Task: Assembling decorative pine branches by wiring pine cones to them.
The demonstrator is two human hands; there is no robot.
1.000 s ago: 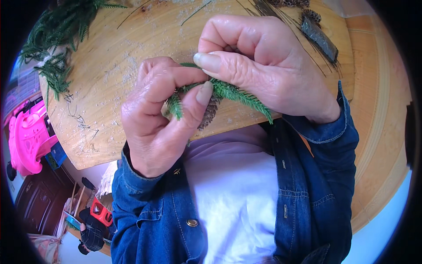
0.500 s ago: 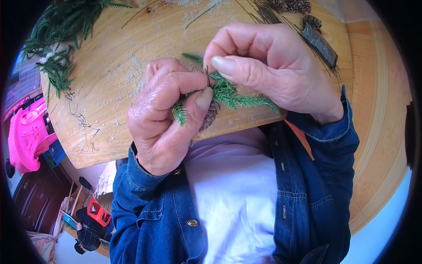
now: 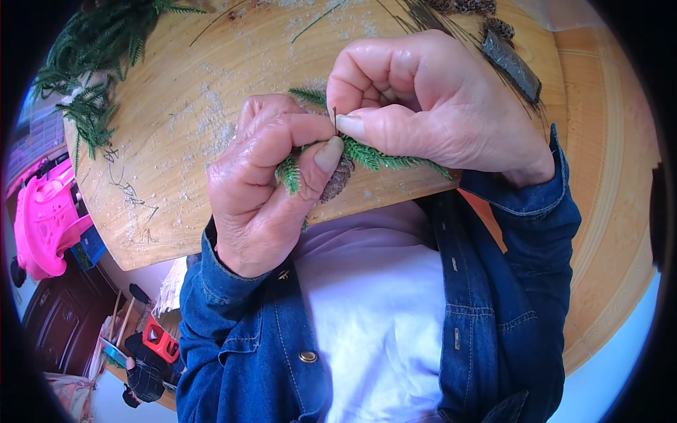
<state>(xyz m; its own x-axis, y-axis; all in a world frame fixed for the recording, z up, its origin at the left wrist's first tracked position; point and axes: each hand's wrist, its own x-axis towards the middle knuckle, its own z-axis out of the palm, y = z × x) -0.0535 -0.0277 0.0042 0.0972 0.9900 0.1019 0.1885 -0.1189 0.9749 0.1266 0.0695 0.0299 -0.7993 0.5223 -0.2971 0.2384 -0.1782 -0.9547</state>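
Note:
My left hand [image 3: 261, 183] is closed round a green artificial pine sprig [image 3: 384, 156], pinching its middle between thumb and forefinger. A brown pine cone [image 3: 338, 180] hangs just below that pinch, partly covered by the thumb. Sprig tips stick out above the fingers, below them and to the right. A short dark wire [image 3: 335, 120] stands up from the pinch point. My right hand [image 3: 430, 106] pinches this wire between thumb and forefinger, its other fingers curled in. The wire's lower end is hidden by the left fingers.
Dark green artificial branches [image 3: 99, 49] pile up at the table's far left. Loose wires and a dark wrapped bundle [image 3: 511, 67] lie at far right beside pine cones [image 3: 476, 7]. White flakes and twisted wire scraps [image 3: 127, 187] litter the wooden table [image 3: 176, 134]. A pink plastic item [image 3: 46, 222] is left.
My right thumb has come down and closed against the forefinger on the wire, which stood as a small bent piece before. The left hand keeps its hold, barely shifted.

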